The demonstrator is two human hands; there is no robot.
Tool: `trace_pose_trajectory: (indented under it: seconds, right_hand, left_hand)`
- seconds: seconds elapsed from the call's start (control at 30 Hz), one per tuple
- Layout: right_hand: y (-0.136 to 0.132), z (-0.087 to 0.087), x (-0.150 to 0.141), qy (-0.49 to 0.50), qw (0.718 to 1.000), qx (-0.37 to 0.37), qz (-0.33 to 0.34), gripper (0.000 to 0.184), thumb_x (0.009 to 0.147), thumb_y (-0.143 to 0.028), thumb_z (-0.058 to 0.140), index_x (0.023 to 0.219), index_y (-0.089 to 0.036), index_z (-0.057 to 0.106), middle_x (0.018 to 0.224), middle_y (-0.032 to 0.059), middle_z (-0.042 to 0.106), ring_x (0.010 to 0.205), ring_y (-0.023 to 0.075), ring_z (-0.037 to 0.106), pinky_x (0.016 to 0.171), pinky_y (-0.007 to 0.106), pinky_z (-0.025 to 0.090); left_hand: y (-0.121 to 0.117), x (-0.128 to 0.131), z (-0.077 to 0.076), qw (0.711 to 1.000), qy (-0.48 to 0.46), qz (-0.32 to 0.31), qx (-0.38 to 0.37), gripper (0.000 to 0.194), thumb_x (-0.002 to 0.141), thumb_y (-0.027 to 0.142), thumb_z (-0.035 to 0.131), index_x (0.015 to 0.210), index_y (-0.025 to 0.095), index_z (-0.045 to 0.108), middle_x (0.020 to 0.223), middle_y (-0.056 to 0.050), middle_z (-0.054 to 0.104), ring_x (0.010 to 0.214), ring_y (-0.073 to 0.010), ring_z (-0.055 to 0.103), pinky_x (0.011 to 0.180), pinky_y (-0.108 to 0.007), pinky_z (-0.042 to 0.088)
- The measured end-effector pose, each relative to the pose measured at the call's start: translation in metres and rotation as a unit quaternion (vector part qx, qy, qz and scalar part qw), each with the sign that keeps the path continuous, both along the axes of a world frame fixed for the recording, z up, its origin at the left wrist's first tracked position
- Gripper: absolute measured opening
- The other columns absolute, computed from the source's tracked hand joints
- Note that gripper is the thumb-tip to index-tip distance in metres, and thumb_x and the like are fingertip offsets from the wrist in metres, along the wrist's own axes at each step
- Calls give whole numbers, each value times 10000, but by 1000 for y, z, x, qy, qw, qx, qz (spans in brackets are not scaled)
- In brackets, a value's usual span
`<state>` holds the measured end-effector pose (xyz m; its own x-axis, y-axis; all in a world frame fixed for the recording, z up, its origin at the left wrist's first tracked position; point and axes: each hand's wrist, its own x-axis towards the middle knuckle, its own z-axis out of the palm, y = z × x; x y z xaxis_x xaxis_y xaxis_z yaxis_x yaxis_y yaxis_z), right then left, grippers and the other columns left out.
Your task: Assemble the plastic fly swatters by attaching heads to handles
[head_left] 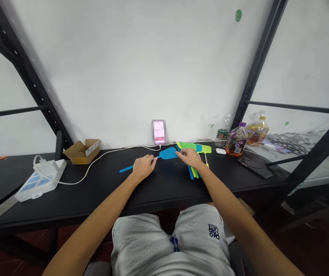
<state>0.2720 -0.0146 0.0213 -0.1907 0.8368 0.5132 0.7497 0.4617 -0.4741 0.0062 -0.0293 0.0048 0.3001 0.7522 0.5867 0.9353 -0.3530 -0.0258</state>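
A blue fly swatter [168, 153] lies across the black desk, its handle pointing left. My left hand [144, 167] is closed round its shaft, with the end of the handle showing to the left of the fist. At the other end, my right hand [188, 157] pinches the right edge of the blue swatter's head between thumb and fingers. Just beyond and beside my right hand is a pile of green, yellow and blue fly swatters [189, 146]. Their handles point toward me, partly hidden under my right wrist.
A phone [159, 132] with a lit, blurred screen leans against the wall. To the left are an open cardboard box [83, 151] and a white power strip [42, 179] with a cable. Drink bottles [237, 140], a small white case [221, 151] and a dark phone [255, 167] are at right.
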Motion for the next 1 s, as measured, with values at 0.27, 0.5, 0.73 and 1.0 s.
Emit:
trace_pose_trajectory:
  seconds: [0.27, 0.5, 0.73, 1.0]
  right_hand:
    - [10, -7, 2, -15, 1000, -1, 15, 390, 878, -503, 508, 647, -189, 507, 532, -15, 493, 523, 125, 428, 527, 254, 240]
    - [12, -8, 1, 22, 999, 2, 24, 347, 867, -462, 525, 646, -201, 467, 517, -41, 422, 518, 127, 398, 540, 259, 256]
    - [10, -7, 2, 31, 1000, 1, 4, 342, 886, -440, 485, 648, -195, 484, 557, -18, 471, 559, 138, 432, 562, 261, 275]
    - [9, -9, -2, -18, 1000, -23, 11, 422, 892, -492, 480, 597, -190, 493, 540, -10, 491, 534, 129, 431, 540, 258, 260]
  left_hand:
    - [1, -1, 2, 999, -35, -2, -27, 455, 966, 490, 315, 784, 203, 619, 774, -61, 651, 718, -194, 594, 594, -276, 293]
    - [1, -2, 5, 997, -54, 8, -47, 531, 942, 569, 311, 731, 205, 636, 728, -67, 659, 689, -201, 605, 591, -273, 318]
    - [6, -8, 2, 995, -64, 52, -58, 639, 891, 688, 297, 649, 201, 632, 651, -79, 642, 666, -211, 615, 584, -272, 337]
    - [4, -5, 1, 996, -70, -21, -44, 526, 950, 556, 320, 694, 191, 600, 689, -61, 622, 681, -186, 583, 599, -270, 334]
